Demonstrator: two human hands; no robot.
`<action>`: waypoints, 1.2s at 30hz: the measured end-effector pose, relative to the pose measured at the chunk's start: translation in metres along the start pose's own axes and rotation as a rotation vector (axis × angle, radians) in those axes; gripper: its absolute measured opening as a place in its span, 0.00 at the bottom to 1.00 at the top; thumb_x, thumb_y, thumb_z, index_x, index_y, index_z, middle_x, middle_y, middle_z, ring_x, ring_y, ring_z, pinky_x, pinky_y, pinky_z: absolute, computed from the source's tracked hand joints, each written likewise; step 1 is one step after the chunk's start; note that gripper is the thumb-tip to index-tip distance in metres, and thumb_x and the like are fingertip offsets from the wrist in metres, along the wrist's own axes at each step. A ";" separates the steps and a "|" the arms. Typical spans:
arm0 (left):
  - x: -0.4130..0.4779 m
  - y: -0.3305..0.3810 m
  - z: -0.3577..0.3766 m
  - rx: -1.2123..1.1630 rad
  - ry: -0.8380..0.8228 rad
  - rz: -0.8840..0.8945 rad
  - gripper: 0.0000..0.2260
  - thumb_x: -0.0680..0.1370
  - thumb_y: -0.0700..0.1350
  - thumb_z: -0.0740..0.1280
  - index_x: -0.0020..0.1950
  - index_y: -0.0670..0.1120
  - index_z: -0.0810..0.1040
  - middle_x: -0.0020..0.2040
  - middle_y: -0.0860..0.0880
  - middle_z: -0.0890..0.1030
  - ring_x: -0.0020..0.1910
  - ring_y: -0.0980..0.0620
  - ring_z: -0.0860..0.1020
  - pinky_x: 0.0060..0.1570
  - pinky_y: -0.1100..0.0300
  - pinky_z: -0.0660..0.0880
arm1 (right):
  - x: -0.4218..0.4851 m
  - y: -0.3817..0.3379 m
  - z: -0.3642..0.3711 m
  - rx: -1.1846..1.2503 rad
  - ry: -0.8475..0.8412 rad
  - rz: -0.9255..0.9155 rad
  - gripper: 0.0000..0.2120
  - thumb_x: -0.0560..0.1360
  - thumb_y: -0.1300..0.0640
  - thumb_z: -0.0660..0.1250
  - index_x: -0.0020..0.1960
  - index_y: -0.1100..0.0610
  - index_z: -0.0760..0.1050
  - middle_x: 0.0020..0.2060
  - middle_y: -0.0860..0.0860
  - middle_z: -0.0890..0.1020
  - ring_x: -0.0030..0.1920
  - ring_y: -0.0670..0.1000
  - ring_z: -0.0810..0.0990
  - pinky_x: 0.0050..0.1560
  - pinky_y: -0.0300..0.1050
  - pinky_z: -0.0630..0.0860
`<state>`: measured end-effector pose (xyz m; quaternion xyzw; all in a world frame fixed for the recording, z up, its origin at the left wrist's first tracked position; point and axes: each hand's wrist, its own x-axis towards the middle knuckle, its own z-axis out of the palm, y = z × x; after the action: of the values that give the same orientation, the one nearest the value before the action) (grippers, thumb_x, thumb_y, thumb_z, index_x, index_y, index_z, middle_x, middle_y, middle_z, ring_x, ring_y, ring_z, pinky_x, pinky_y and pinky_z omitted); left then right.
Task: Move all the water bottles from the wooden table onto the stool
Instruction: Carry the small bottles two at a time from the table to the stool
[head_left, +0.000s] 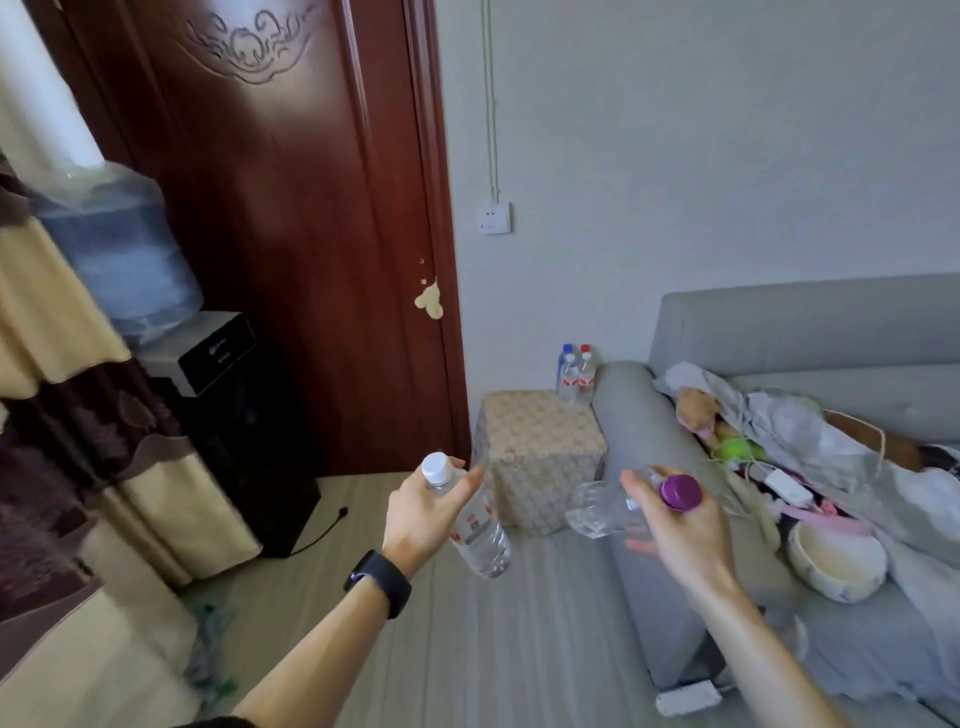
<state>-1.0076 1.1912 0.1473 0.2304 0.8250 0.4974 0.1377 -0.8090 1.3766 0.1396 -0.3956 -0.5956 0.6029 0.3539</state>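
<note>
Bottles (480, 535) inside left grip (421, 514), right grip (675, 530)

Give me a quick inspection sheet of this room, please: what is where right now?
Surface: patterned stool by the sofa; wooden table not in view.
Job's things: white-capped bottle and purple-capped bottle in hand; about four bottles at the stool's far corner.
Clutter: clothes, plush toy, bowl on the sofa.
Grippers: left hand grips the white-capped bottle; right hand grips the purple-capped one.
Cables: black cable on floor; white cord up the wall.
Surroundings: red door, water dispenser, curtain.
</note>
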 end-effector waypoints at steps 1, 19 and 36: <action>0.020 0.000 0.009 0.013 -0.008 -0.006 0.10 0.74 0.62 0.71 0.47 0.57 0.81 0.42 0.60 0.84 0.45 0.64 0.81 0.42 0.68 0.74 | 0.024 0.003 0.006 -0.016 0.007 0.008 0.16 0.67 0.47 0.79 0.51 0.51 0.81 0.45 0.53 0.86 0.43 0.53 0.86 0.37 0.53 0.84; 0.422 -0.023 0.136 0.176 -0.313 -0.012 0.15 0.76 0.66 0.66 0.50 0.55 0.78 0.43 0.57 0.84 0.44 0.59 0.81 0.42 0.64 0.78 | 0.378 0.063 0.120 -0.147 0.089 0.208 0.24 0.59 0.40 0.80 0.52 0.49 0.83 0.44 0.49 0.87 0.46 0.54 0.86 0.44 0.60 0.84; 0.681 -0.031 0.380 0.102 -0.380 -0.325 0.21 0.75 0.63 0.71 0.60 0.53 0.73 0.49 0.50 0.82 0.47 0.49 0.80 0.43 0.56 0.76 | 0.727 0.160 0.121 -0.408 -0.050 0.443 0.25 0.62 0.30 0.73 0.52 0.42 0.76 0.46 0.44 0.83 0.50 0.50 0.83 0.52 0.60 0.81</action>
<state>-1.4250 1.8183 -0.0562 0.1908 0.8346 0.3742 0.3565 -1.2278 1.9703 -0.0627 -0.5641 -0.6119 0.5429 0.1122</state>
